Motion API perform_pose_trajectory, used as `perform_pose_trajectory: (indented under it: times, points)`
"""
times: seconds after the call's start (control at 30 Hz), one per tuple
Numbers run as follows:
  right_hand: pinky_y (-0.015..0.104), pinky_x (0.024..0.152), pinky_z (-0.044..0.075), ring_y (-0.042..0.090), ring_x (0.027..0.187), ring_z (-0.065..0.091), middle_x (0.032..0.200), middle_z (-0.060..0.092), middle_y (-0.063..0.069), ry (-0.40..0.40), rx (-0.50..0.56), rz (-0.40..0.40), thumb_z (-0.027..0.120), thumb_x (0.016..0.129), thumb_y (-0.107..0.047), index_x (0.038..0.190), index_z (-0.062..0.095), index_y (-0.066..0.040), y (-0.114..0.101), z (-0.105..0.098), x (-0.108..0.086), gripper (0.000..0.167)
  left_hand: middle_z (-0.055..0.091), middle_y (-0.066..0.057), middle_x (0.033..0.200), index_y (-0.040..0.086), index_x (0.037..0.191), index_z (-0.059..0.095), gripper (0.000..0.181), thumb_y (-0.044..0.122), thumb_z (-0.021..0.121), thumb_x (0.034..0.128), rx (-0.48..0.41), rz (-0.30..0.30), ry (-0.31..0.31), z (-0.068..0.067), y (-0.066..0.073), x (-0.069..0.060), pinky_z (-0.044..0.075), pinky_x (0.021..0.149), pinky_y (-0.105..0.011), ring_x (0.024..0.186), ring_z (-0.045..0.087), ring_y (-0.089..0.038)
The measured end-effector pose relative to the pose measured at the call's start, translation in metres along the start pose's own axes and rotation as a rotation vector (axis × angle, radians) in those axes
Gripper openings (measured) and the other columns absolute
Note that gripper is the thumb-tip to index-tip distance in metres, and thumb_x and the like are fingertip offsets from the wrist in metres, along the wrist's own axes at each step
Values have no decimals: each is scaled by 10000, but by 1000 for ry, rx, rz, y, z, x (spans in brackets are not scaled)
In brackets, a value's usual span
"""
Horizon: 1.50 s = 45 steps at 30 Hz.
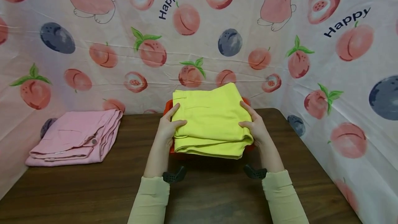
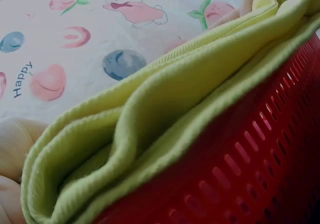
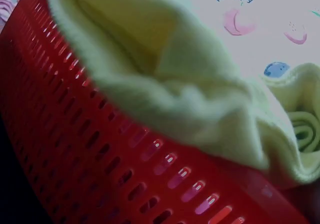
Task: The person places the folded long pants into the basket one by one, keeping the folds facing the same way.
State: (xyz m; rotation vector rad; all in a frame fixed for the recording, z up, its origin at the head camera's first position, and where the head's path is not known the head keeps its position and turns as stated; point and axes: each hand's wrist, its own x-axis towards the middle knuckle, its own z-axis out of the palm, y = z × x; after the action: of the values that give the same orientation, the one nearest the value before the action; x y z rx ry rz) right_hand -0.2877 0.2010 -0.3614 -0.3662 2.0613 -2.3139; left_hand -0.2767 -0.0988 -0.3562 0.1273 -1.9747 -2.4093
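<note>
A folded pair of yellow pants (image 1: 211,115) is held between both hands over a red basket (image 1: 169,106). My left hand (image 1: 167,125) grips the left edge, thumb on top. On the opposite edge, my right hand (image 1: 255,126) holds on in the same way. The left wrist view shows the layered folds of the yellow pants (image 2: 170,98) above the slotted wall of the red basket (image 2: 235,169). In the right wrist view the cloth overlaps the rim of the basket (image 3: 75,103). The fabric hides most of the basket's inside.
Folded pink pants (image 1: 74,134) with a button lie at the left of the dark wooden table (image 1: 93,193). A fruit-printed cloth (image 1: 199,44) hangs behind the table and along its sides.
</note>
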Motion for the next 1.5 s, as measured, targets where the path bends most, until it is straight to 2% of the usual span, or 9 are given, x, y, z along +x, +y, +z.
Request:
perform_pose_trajectory:
  times: [0.2, 0.43, 0.6, 0.73, 0.87, 1.07, 1.33, 1.5]
  points:
    - [235, 884, 411, 236, 1277, 310, 1522, 257, 70, 48, -70, 21, 551, 845, 144, 1481, 380, -129, 3, 5, 4, 713, 258, -48, 1528, 184, 1440, 455, 722, -119, 653, 816, 57, -44, 31, -2, 1, 5, 472, 783, -204, 1273, 378, -200]
    - [263, 911, 401, 236, 1306, 303, 1521, 263, 60, 60, -97, 54, 535, 857, 142, 1469, 405, -132, 3, 7, 6, 684, 245, -49, 1535, 208, 1451, 437, 707, -94, 635, 843, 98, -83, 5, -4, 0, 10, 466, 793, -226, 1263, 379, -209]
    - [243, 844, 445, 257, 1266, 327, 1519, 251, 71, 68, -121, 97, 524, 872, 128, 1466, 413, -140, 2, 8, 6, 661, 203, -46, 1551, 219, 1475, 394, 709, -78, 607, 868, 120, -107, -22, -3, -1, 10, 445, 886, -296, 1279, 358, -210]
    - [232, 785, 475, 273, 1226, 349, 1509, 256, 92, 79, -137, 124, 511, 887, 112, 1460, 424, -141, 1, 9, 6, 633, 233, -47, 1541, 222, 1480, 385, 721, -83, 600, 863, 136, -115, -28, -3, -1, 11, 433, 913, -338, 1270, 372, -218]
    - [234, 793, 476, 269, 1232, 354, 1504, 268, 95, 86, -151, 125, 510, 885, 108, 1454, 433, -134, 2, 11, 6, 623, 256, -51, 1532, 220, 1480, 388, 734, -95, 599, 851, 159, -104, -23, -3, -2, 13, 423, 948, -354, 1281, 367, -216]
    - [221, 793, 471, 260, 1231, 359, 1498, 304, 99, 96, -135, 107, 509, 861, 141, 1445, 437, -91, 4, 13, 8, 632, 256, -53, 1542, 175, 1481, 384, 728, -96, 605, 843, 289, -43, -18, -3, -4, 15, 316, 1063, -392, 1379, 245, -234]
    - [216, 753, 492, 279, 1198, 394, 1490, 315, 123, 127, -187, 152, 514, 872, 116, 1435, 453, -94, 4, 13, 8, 604, 271, -76, 1539, 158, 1479, 387, 736, -100, 616, 829, 401, -43, -3, -1, -7, 20, 344, 1041, -407, 1379, 236, -249]
    - [239, 720, 508, 306, 1130, 449, 1467, 334, 156, 145, -266, 188, 525, 875, 94, 1421, 474, -93, 4, 13, 9, 579, 300, -111, 1524, 146, 1479, 387, 742, -85, 622, 814, 541, -26, 7, 1, -8, 19, 292, 1068, -434, 1374, 254, -277]
